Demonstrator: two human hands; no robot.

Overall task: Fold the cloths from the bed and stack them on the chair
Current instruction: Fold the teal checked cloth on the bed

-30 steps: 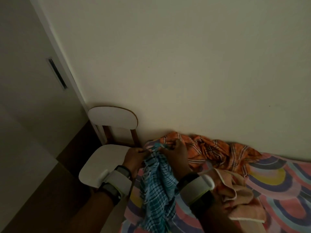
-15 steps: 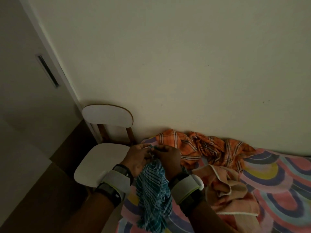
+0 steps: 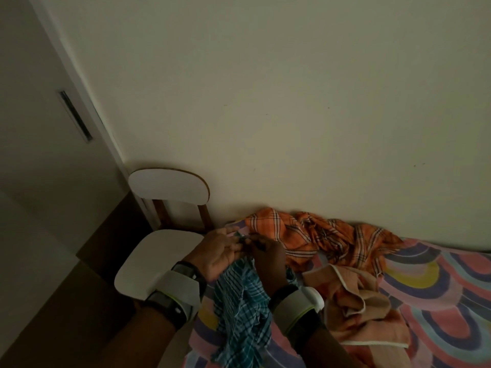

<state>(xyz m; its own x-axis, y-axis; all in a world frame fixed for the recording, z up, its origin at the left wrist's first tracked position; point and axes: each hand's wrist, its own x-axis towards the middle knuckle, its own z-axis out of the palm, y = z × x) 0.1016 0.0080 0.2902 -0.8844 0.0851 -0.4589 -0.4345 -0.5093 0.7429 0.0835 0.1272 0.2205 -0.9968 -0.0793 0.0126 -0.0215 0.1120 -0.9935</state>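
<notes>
- My left hand [image 3: 219, 252] and right hand [image 3: 268, 257] meet just above the near left corner of the bed [image 3: 441, 296], fingertips almost touching.
- Both pinch the top edge of 1 teal checked cloth [image 3: 240, 304]: the right hand's fingers are curled over it, and the left holds it at the fingertips with the palm turned toward me.
- The cloth hangs bunched from that grip and trails down onto the rainbow-patterned sheet.
- Each wrist wears a white band [image 3: 180, 289] beside a dark strap.
- Just right of my right wrist lies a crumpled peach towel [image 3: 356, 304].
- Behind it, against the wall [image 3: 292, 102], lies a rumpled orange checked cloth [image 3: 305, 235].
- The white chair [image 3: 159, 257] stands just left of the bed, with its back to the wall.
</notes>
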